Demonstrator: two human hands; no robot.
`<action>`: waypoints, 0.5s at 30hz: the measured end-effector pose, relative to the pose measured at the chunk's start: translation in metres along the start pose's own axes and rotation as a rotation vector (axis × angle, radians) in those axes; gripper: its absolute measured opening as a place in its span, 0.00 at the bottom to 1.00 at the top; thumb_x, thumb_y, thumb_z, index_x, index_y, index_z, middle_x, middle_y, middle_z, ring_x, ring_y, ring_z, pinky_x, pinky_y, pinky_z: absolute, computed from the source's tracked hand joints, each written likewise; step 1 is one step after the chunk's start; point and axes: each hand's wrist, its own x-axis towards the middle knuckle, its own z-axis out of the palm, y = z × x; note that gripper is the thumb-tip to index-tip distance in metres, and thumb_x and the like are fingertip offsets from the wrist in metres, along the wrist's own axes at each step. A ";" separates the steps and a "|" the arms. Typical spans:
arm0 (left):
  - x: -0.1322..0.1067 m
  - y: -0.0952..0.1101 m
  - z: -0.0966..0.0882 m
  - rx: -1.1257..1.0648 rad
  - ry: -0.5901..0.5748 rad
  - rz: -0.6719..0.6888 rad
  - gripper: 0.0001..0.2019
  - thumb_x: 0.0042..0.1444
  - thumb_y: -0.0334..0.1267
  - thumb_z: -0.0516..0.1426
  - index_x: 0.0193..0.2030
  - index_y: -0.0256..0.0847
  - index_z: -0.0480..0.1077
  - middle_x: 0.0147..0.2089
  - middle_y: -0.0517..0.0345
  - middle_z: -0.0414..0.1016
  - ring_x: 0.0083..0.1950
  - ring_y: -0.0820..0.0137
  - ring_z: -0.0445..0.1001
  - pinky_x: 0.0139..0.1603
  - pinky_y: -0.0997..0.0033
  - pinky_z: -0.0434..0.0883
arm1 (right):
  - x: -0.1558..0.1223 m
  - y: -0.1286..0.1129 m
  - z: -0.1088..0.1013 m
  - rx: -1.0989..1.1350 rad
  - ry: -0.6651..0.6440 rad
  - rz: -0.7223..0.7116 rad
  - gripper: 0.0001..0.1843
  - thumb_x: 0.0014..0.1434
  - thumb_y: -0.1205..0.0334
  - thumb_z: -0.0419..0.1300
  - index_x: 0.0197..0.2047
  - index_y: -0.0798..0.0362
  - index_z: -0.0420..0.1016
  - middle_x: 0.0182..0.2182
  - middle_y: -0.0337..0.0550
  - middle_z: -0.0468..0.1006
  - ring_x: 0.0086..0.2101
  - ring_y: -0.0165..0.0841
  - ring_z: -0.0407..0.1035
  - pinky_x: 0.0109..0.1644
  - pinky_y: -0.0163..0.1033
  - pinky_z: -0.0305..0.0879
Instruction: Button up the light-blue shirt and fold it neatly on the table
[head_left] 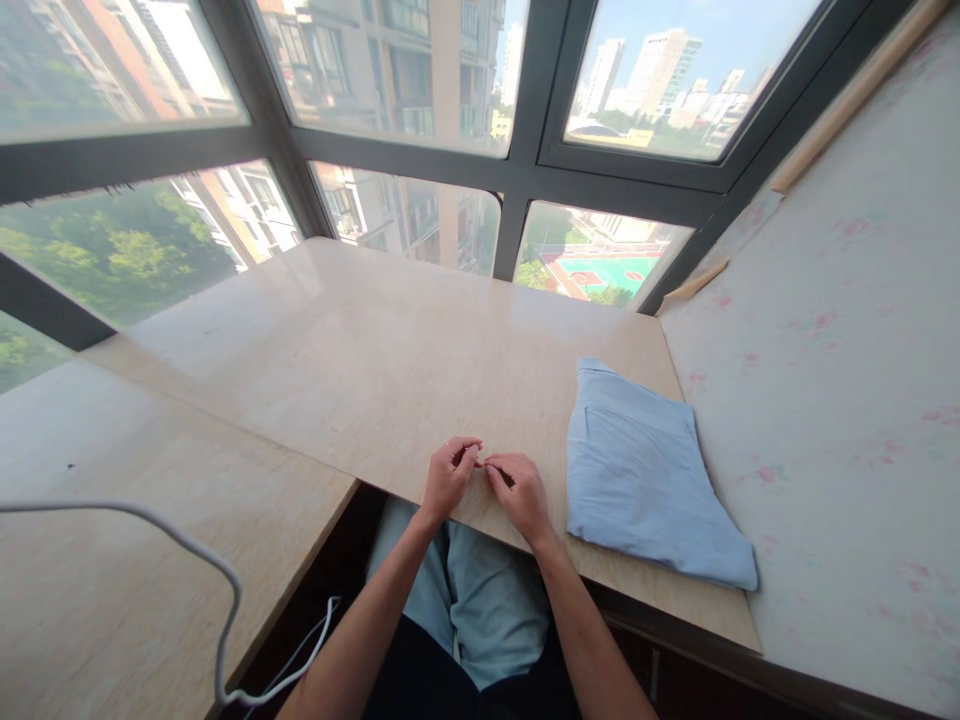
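Observation:
My left hand point(450, 477) rests by the front edge of the stone-look counter point(420, 350), its thumb and fingers curled into a pinch. Close beside it, my right hand point(519, 487) is pinched in the same way, and the fingertips of the two hands almost meet. Anything between the fingertips is too small to make out. A folded light blue cloth garment point(645, 470) lies flat on the counter, to the right of my right hand and apart from it.
A white cable point(187, 540) loops over the lower counter section on the left and hangs past its edge. Dark-framed windows point(517, 230) border the far side. A flowered wallpapered wall point(832, 400) with peeling edges stands at the right.

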 end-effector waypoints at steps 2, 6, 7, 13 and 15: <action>0.000 0.000 0.000 -0.002 -0.003 -0.004 0.10 0.59 0.40 0.55 0.40 0.39 0.74 0.37 0.55 0.79 0.32 0.71 0.78 0.38 0.70 0.76 | 0.000 0.000 0.000 0.004 0.003 -0.001 0.09 0.63 0.65 0.58 0.39 0.49 0.81 0.39 0.44 0.83 0.41 0.38 0.75 0.50 0.45 0.66; 0.001 -0.001 0.000 -0.005 -0.005 -0.001 0.10 0.59 0.40 0.55 0.40 0.39 0.75 0.38 0.54 0.80 0.31 0.71 0.78 0.38 0.70 0.76 | 0.000 -0.001 -0.001 0.007 0.009 0.001 0.09 0.63 0.65 0.59 0.39 0.49 0.81 0.38 0.43 0.83 0.41 0.37 0.75 0.51 0.45 0.65; 0.001 -0.001 0.000 -0.004 -0.005 0.001 0.10 0.59 0.40 0.55 0.40 0.39 0.75 0.38 0.54 0.80 0.31 0.71 0.78 0.38 0.70 0.76 | 0.001 -0.001 -0.001 0.006 0.007 0.002 0.09 0.63 0.65 0.59 0.39 0.49 0.81 0.38 0.42 0.83 0.41 0.37 0.74 0.51 0.45 0.65; 0.002 -0.001 0.000 -0.006 0.002 -0.005 0.10 0.59 0.40 0.55 0.40 0.39 0.74 0.36 0.55 0.80 0.31 0.71 0.78 0.37 0.69 0.76 | 0.000 0.000 0.000 -0.005 0.001 0.003 0.09 0.63 0.65 0.58 0.39 0.49 0.81 0.39 0.43 0.83 0.41 0.37 0.74 0.51 0.45 0.65; 0.002 0.000 0.000 -0.007 0.001 -0.011 0.10 0.59 0.41 0.55 0.40 0.39 0.74 0.37 0.54 0.80 0.31 0.70 0.78 0.37 0.69 0.76 | -0.001 0.000 0.000 -0.005 0.003 0.010 0.08 0.63 0.66 0.59 0.39 0.49 0.81 0.39 0.43 0.83 0.41 0.37 0.74 0.50 0.44 0.65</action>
